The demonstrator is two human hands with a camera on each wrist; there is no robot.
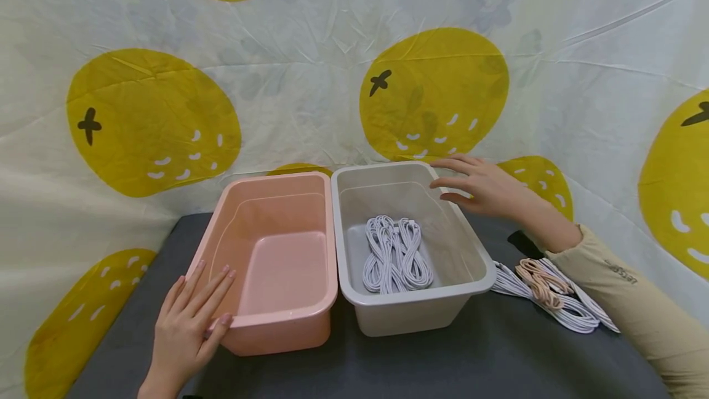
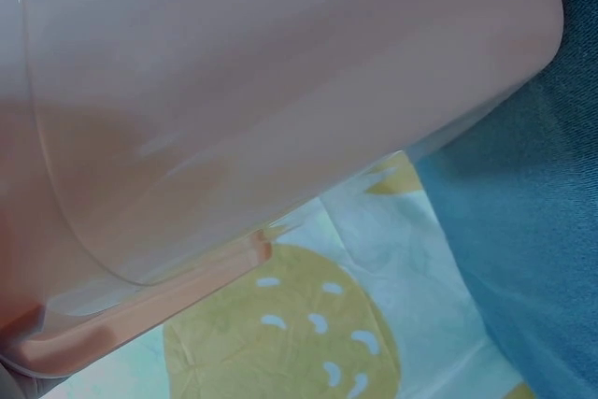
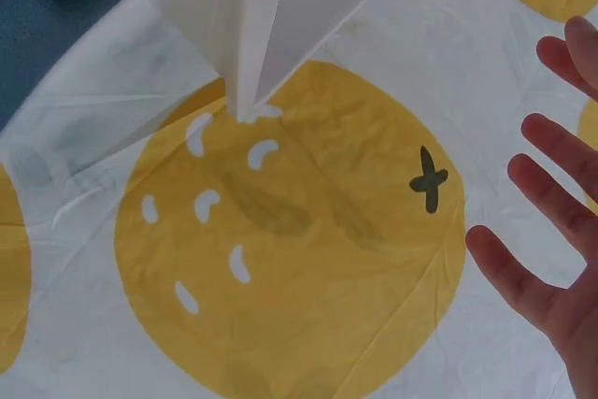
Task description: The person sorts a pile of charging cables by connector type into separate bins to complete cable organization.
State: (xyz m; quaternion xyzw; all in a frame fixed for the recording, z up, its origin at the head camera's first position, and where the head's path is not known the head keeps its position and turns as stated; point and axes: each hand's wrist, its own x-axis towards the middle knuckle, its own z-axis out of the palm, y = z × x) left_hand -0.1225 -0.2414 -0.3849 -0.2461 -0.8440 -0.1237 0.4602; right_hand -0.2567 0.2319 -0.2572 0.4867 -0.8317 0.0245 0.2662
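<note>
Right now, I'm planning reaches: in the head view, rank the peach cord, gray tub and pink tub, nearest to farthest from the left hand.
1. Pink tub, touching the left hand.
2. Gray tub, center.
3. Peach cord, far right.

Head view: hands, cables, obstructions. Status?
Left hand on pink bin, right hand empty near gray bin. Coiled white cables inside gray bin. Nothing visibly blocking them from above.

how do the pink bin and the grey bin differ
The grey bin holds bundled white cords; in the pink bin no cords show. The left hand rests on the pink bin's rim, while the right hand is spread near the grey bin's far right corner. Both are open-topped, rounded-corner bins standing side by side on the dark table.
</note>
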